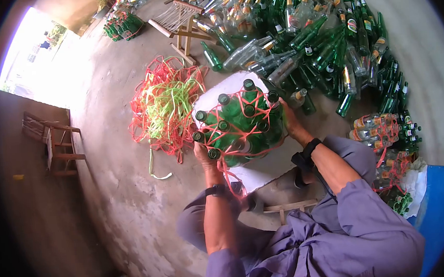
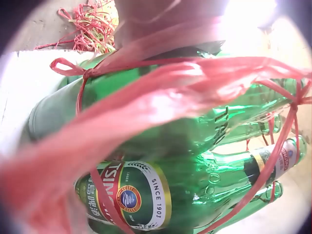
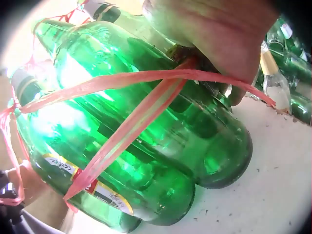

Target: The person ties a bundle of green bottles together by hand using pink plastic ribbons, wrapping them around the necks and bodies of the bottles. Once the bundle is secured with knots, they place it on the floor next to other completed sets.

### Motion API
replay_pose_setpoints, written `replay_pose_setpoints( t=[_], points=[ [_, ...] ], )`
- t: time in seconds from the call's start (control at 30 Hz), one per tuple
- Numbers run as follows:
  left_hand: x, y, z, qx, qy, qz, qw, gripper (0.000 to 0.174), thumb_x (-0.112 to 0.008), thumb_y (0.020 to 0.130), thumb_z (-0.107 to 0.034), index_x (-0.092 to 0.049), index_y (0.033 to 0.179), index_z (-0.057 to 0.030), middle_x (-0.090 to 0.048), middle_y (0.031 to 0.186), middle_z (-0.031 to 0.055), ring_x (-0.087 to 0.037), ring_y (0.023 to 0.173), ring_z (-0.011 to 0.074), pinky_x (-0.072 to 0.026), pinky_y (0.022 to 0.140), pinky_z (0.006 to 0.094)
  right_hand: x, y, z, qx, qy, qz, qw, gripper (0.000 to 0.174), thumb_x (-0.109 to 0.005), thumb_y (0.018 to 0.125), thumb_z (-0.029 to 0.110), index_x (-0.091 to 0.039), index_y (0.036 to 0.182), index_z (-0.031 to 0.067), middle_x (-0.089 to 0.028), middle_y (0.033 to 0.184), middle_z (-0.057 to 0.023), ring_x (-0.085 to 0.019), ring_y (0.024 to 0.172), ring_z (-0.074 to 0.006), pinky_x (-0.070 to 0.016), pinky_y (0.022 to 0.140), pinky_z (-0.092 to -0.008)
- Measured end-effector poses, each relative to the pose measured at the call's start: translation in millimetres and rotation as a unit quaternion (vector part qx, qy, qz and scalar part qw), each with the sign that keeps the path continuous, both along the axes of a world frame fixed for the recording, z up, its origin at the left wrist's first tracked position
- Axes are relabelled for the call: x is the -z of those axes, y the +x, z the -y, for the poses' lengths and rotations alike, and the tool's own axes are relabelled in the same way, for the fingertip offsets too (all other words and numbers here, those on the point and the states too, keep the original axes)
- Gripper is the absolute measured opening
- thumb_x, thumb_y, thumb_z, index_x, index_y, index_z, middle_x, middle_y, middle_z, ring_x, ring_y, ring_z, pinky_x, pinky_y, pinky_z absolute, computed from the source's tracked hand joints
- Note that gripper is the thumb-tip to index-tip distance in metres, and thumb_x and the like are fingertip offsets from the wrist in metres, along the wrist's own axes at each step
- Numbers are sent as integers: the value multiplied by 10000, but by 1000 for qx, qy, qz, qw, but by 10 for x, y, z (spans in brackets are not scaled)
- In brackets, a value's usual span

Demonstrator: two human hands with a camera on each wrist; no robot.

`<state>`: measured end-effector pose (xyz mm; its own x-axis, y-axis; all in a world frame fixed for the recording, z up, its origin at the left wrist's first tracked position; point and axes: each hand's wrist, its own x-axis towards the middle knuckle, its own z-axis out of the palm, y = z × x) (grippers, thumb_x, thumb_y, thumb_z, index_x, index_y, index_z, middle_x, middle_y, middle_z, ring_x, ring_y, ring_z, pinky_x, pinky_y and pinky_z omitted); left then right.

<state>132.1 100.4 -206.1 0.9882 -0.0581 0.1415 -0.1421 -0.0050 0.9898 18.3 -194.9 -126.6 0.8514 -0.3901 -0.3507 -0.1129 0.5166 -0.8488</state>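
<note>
Green bottles (image 1: 241, 118) stand bundled with pink plastic strapping on a white board (image 1: 212, 99), necks toward the head camera. My left hand (image 1: 204, 155) grips the bundle's near left side; in the left wrist view the hand (image 2: 165, 19) is blurred at the top, beside a knotted pink strap (image 2: 87, 73) and a labelled bottle (image 2: 129, 195). On the bundle's right side is my right hand (image 1: 293, 123). In the right wrist view this hand (image 3: 214, 36) holds the bottles (image 3: 146, 146) near crossed straps (image 3: 131, 126), its fingertips partly hidden.
Left of the board lies a tangled heap of red and yellow-green strapping (image 1: 166, 106). A large pile of loose bottles (image 1: 322, 36) spreads behind and to the right. Tied bundles (image 1: 379, 129) stand at right, another (image 1: 123, 26) at the far left, near a wooden folding stool (image 1: 185, 31).
</note>
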Motion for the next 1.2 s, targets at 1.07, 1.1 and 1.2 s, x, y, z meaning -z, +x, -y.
replay_pose_setpoints(
  t=[1.07,1.1,1.2],
  points=[
    [-149,-132,15,46,-175,-73,981,256,-500,1039,-124,-598,1252,-20,-673,1123,75,-663,959,167,-560,827,310,602,-120,-281,115,142,114,977,590,-375,1086,508,-596,1339,23,-653,1275,-58,-632,1117,-156,-470,1021,-319],
    [-255,-107,50,42,-304,-203,930,261,-494,1040,-126,-597,1255,-20,-670,1123,81,-668,956,174,-567,829,308,496,-120,-254,114,143,116,976,590,-375,1086,508,-596,1339,23,-653,1275,-58,-632,1117,-156,-470,1021,-319],
    [-283,-139,76,62,-313,-177,931,257,-538,1008,-106,-607,1244,-31,-677,1109,83,-684,930,197,-576,827,326,384,-208,-70,108,37,52,992,575,-340,1106,470,-609,1340,20,-648,1271,-41,-586,1137,-133,-436,1032,-308]
  ],
)
